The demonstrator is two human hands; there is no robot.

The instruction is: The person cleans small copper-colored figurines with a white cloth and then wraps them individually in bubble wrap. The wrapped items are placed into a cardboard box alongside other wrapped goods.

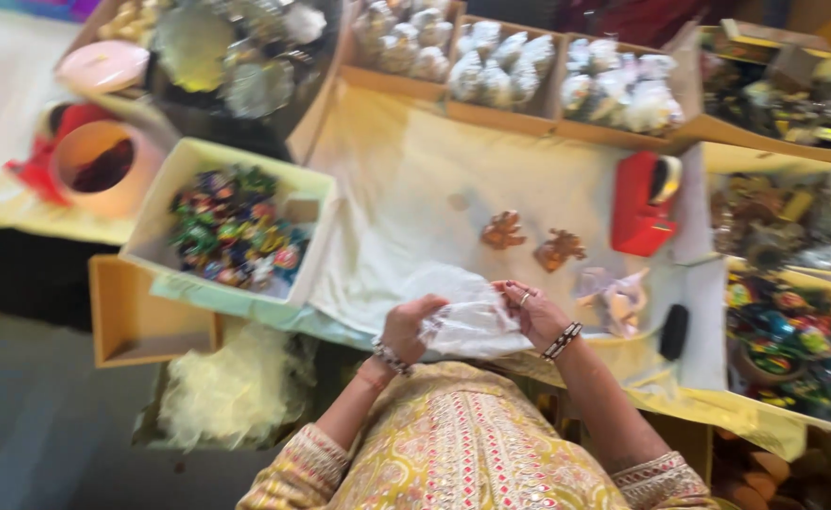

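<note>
A cream cloth (415, 189) covers the worktable and serves as the landmark for everything else. Beyond its far edge runs a row of cardboard boxes (519, 71) filled with small wrapped white bundles. Against the cloth's left edge sits a white box of bright foil-wrapped sweets (231, 227), and farther left of that stands a round pink tub (103, 165) with a dark inside. Below the cloth's left corner, off the table, lies a heap of pale yellow shredded filling (226, 387) beside an open orange box (141, 316). Off the cloth's right edge, trays of colourful trinkets (784, 340) are stacked close together. On the cloth's right side stands a red tape dispenser (644, 203), and a small black object (674, 331) lies near the cloth's right near corner. Near the cloth's middle lie two small brown decorative pieces (531, 241), just apart from each other. At the cloth's near edge both hands hold a sheer white piece of netting fabric (467, 312) between them: the left hand (406, 326) is curled closed around its left side, and the right hand (533, 307), wearing a ring, pinches its upper right edge with fingers drawn together. Each wrist carries a beaded bracelet.
</note>
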